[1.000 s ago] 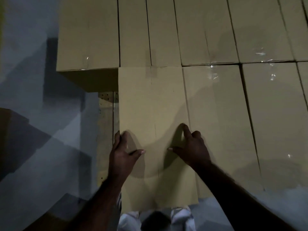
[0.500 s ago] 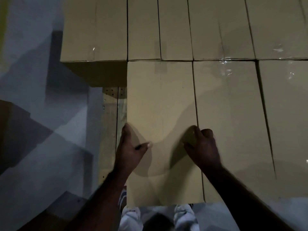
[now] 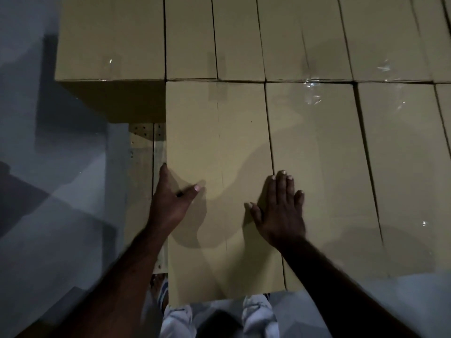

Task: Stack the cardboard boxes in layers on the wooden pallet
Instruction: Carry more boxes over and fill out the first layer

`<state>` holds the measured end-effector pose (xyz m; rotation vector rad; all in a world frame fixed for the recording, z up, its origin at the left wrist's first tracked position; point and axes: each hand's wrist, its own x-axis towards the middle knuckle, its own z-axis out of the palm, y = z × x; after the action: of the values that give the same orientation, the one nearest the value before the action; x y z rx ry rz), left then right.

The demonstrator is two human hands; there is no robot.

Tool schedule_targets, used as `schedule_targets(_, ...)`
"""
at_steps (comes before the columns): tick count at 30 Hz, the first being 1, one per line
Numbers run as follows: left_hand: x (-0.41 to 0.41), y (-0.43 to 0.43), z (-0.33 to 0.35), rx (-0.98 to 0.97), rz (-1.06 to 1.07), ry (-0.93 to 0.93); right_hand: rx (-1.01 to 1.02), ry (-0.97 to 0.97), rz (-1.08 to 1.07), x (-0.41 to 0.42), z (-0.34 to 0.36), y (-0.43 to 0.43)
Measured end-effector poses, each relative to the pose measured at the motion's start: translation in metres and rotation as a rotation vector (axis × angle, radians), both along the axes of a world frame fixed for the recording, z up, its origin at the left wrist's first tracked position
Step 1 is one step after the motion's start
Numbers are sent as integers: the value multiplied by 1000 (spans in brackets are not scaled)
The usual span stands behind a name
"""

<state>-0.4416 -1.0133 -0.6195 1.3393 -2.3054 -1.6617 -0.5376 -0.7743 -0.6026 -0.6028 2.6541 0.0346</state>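
Note:
A tan cardboard box (image 3: 217,142) lies in the front row of a layer of taped boxes, flush against its right neighbour (image 3: 314,147). My left hand (image 3: 170,198) grips the box's left edge, thumb on top and fingers down the side. My right hand (image 3: 280,211) lies flat with straight fingers across the seam between the two boxes. A strip of the wooden pallet (image 3: 141,172) shows bare to the left of the box.
A back row of boxes (image 3: 244,40) runs across the top, with one box (image 3: 109,40) jutting out to the left. Grey floor (image 3: 48,191) lies on the left. My light trousers and shoes (image 3: 258,311) show below the box's near edge.
My right hand has uncurled from the box's right edge and now lies flat on top. My left hand stays on the left edge. The view has shifted slightly.

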Motion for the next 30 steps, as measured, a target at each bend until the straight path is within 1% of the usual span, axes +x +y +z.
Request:
schedule_targets(2,-1,-2,3,39,-2,-4,18,-13,10,-1,0,0)
schedule_targets(5,6,-6,6,173,-5,38,56,-24,25,-2,4,-1)
schedule_targets(7,16,-3,4,246,23,36,25,-3,20,-4,6,-2)
schedule_targets(9,27,6,3,242,37,29,-14,13,23,-10,7,-3)
schedule_targets(11,35,15,-2,178,34,18,-22,-7,21,-16,4,-7)
schedule_targets(15,34,19,2,119,35,44,15,-38,36,-18,0,-13)
schedule_targets(17,35,14,6,144,-6,49,37,-47,47,-17,3,-13)
schedule_targets(19,44,12,10,241,-9,48,56,-50,34,-19,7,-14)
schedule_targets(21,60,16,13,411,128,-14,64,-30,33,-18,13,-21)
schedule_targets(22,72,19,9,479,220,-78,48,-15,47,-16,16,-26)
schedule_targets(23,84,24,7,537,299,-138,19,-7,72,-13,19,-34)
schedule_targets(25,109,34,1,640,362,-218,-59,-13,162,-4,24,-54)
schedule_targets(26,120,40,-2,676,366,-255,-92,-17,234,2,25,-66)
schedule_targets(28,135,52,-5,746,449,-313,-114,-43,408,17,25,-90)
schedule_targets(30,136,62,-3,806,515,-275,-116,-59,594,30,23,-108)
